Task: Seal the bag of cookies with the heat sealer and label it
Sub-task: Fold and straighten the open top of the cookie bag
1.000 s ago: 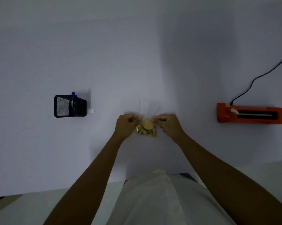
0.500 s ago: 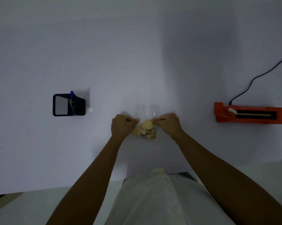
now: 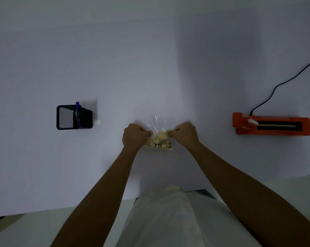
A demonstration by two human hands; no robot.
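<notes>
A clear plastic bag of cookies [image 3: 159, 139] sits upright on the white table, its pale round and broken cookies gathered at the bottom and its open top standing up. My left hand [image 3: 135, 136] pinches the bag's left edge. My right hand [image 3: 184, 134] pinches its right edge. The orange heat sealer [image 3: 271, 126] lies far to the right with its black bar and cord. A small white label [image 3: 98, 122] lies on the table beside the pen holder at the left.
A black mesh pen holder [image 3: 73, 118] with a blue pen [image 3: 77, 108] stands at the left. The sealer's black cord [image 3: 282, 82] runs off to the upper right. The table's near edge [image 3: 61, 208] is close to my body.
Both hands have stayed pinched on the bag's sides. They drew slightly apart, pulling the bag's neck wider and flatter. The bag stays in the same spot.
</notes>
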